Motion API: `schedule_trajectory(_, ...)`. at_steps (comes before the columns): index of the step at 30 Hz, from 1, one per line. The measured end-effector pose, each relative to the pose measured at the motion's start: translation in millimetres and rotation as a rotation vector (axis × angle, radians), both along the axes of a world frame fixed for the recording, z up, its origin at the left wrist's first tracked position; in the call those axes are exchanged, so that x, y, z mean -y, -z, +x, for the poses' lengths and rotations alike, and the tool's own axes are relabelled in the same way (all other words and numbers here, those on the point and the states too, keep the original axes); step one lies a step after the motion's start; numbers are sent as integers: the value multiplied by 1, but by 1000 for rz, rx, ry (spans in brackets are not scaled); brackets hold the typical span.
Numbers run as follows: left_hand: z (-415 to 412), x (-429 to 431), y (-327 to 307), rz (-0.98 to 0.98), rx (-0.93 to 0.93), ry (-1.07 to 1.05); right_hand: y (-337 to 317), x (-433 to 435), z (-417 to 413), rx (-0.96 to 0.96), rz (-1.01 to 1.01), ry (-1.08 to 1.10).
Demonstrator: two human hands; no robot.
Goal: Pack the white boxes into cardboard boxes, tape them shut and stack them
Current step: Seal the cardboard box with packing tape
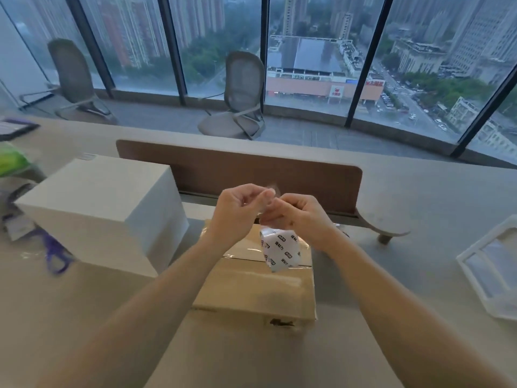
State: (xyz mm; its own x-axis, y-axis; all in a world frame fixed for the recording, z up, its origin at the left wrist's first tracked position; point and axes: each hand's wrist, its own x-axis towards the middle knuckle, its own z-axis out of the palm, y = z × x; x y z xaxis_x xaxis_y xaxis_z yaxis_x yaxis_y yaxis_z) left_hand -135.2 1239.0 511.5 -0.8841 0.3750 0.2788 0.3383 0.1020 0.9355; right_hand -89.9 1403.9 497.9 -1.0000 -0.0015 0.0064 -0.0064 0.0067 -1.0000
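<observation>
both hands raised over the cardboard box (260, 289), which sits mid-desk, just in front of the brown divider (223, 169). left hand (237, 208) curled, thumb + forefinger pinching the clear tape end (272, 192). right hand (302, 217) curled round the top of the tape roll (281, 250); the roll hangs below it, over the box's far half. hands nearly touching.

handling, our read:
- tape: light, thin film, sticky one side, prob. folds on itself if slack. best pinched at the very tip, kept taut, roll held by its core.
- cardboard box: stiff enough, walls give if squeezed. flaps down; glossy strips on top look like tape. small tear at near bottom edge. take by both short sides, low.
- white box (106, 208): rigid, smooth, maybe slippery; weight unknown. stands toward the desk's (84, 317) left side, just beside the cardboard box. flat palms on opp. faces.

hard to make out:
- tape end nearly invisible vs. divider; can't tell how much is peeled.
- right fingers hide the roll's top, grip unclear.
- cardboard contents hidden.
- purple scissors (53, 247) at left edge blurred; clutter behind them unreadable.
- white tray (492, 273) at right edge cut off.
</observation>
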Motion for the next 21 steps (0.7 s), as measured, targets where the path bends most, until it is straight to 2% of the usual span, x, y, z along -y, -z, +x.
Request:
schedule_trajectory(4, 2, 33, -12, -94, -133, -33, -7, 34, -10, 99, -193, -30)
schedule_trajectory(10, 8, 64, -3, -288, -419, -39, 0, 63, -32, 372, -296, 44)
schedule_trajectory(15, 8, 77, -2, -335, -446, -15, 4, 74, -50, 551, -447, 223)
schedule_trajectory(18, 3, 80, -8, -336, -448, -16, 1, 76, -47, 551, -636, 314)
schedule_trajectory(21, 2, 80, -18, -293, -484, -8, 9, 71, -46, 496, -714, 456)
